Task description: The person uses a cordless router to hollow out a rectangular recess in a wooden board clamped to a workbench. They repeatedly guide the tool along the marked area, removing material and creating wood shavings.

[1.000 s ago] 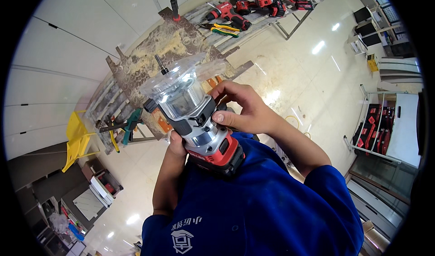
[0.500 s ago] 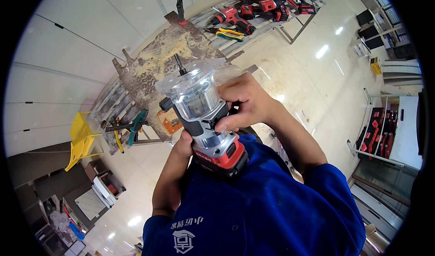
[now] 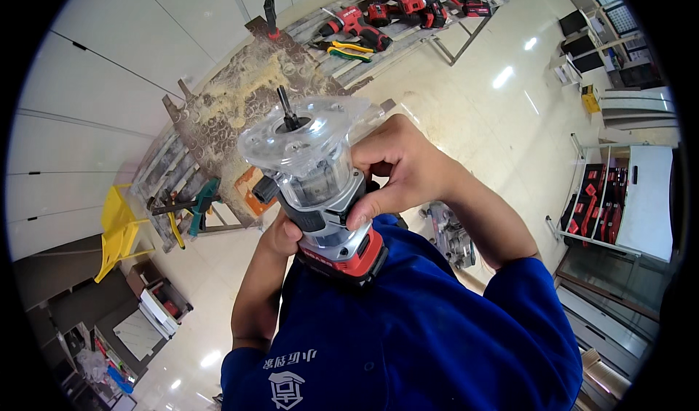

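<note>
A cordless trim router, silver and black with a red and black battery end, is held close to my chest. Its clear plastic base tilts upward, away from me, and a dark bit sticks out of the middle. My right hand is closed round the right side of the body, its thumb pressed on the front. Against the lower left side my left hand grips the tool, its fingers mostly hidden behind it. A black knob juts from the router's left side.
Beyond the router, a patterned board strewn with sawdust lies on a slatted bench. A red drill, yellow-green pliers and other power tools rest farther along. A green clamp and yellow chair are at left.
The router has tipped so that its clear base shows more from above, and it sits slightly farther left in view. Both hands keep their hold.
</note>
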Demonstrator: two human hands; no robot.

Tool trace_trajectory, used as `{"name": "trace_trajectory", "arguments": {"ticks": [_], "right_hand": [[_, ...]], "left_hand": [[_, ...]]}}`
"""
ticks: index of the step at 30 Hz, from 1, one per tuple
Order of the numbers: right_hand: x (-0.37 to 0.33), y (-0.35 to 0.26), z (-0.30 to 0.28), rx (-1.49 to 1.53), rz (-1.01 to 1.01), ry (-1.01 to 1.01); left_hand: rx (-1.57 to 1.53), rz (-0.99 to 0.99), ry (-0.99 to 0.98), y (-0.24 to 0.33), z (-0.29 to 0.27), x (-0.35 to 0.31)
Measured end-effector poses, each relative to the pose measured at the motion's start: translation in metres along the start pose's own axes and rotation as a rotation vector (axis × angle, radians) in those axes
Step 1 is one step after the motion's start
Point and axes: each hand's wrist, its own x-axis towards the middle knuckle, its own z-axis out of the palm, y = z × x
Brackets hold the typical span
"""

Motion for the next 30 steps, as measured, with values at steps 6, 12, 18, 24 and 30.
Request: {"name": "trace_trajectory", "arguments": {"ticks": [6, 12, 18, 24, 30], "right_hand": [[-0.015, -0.009, 0.01, 0.119, 0.136, 0.077], [-0.026, -0.022, 0.012, 0.182, 0.338, 0.115], [-0.022, -0.035, 0.006, 0.225, 0.447, 0.039], [-0.025, -0.032, 0.013, 0.221, 0.481, 0.003], [-0.025, -0.04, 0.014, 0.19, 0.524, 0.0]], "left_hand": [[-0.044, 0.12, 0.008, -0.003, 0.009, -0.002], [-0.101, 0.072, 0.018, -0.007, 0.023, 0.003], [-0.1, 0.015, 0.058, -0.007, 0.034, -0.003], [0.108, -0.027, 0.145, -0.016, 0.033, -0.013], [-0.099, -0.011, 0.057, -0.027, 0.031, -0.024]]}}
